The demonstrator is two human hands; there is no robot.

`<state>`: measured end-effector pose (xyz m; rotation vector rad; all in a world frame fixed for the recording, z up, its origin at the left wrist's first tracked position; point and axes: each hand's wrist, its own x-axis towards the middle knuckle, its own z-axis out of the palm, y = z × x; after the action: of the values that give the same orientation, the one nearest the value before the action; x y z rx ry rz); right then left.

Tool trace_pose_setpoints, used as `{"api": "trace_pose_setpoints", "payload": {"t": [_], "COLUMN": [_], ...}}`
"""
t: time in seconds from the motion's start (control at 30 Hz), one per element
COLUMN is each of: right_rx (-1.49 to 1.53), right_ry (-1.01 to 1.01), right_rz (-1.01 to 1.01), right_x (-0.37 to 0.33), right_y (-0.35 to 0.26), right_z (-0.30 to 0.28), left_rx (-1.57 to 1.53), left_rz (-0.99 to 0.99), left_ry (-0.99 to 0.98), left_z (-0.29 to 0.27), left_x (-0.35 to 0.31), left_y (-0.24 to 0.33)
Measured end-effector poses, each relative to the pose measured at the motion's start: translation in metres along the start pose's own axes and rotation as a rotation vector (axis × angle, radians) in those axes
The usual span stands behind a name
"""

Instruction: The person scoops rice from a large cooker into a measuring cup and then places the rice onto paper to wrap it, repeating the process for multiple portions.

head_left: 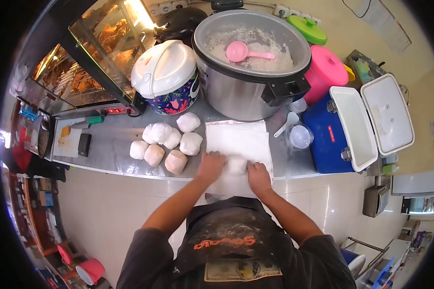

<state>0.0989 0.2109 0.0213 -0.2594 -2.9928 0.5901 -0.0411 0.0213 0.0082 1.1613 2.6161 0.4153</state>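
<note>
A stack of white wrapping paper (238, 136) lies on the metal counter in front of me. On its near sheet sits a rounded white lump (236, 165), which looks like rice; I cannot tell if the paper covers it. My left hand (211, 164) is closed at the paper's left side, beside the lump. On the other side, my right hand (259, 176) has its fingers curled on the paper's right edge. Several paper-wrapped bundles (160, 133), white and pale brown, are grouped to the left of my left hand.
Behind the paper stands a big open rice cooker (231, 91) with a pink scoop (238, 51) on the rice. A lidded flowered rice cooker (166, 79) and a lit glass food warmer (101, 53) stand left. At right are a plastic cup (300, 137) and an open blue cooler (323, 135).
</note>
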Motion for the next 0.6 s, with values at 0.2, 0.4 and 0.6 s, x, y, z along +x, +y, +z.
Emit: {"api": "trace_pose_setpoints", "payload": {"t": [0.2,0.4,0.6], "right_rx": [-0.017,-0.009,0.104], "right_ry": [0.054,-0.142,-0.050], "right_rz": [0.021,0.090,0.184], "right_x": [-0.020,0.010,0.029], "right_y": [-0.013,-0.030,-0.053], "right_z": [0.004,-0.007,0.007], "left_rx": [0.097,-0.430,-1.239], "left_rz": [0.203,-0.180,-0.784], "left_ry": [0.163,-0.200,-0.103], "left_z": [-0.013,-0.019,-0.042], "left_x": [-0.051,0.013,0.043], "left_y": [0.017,0.018,0.034]}}
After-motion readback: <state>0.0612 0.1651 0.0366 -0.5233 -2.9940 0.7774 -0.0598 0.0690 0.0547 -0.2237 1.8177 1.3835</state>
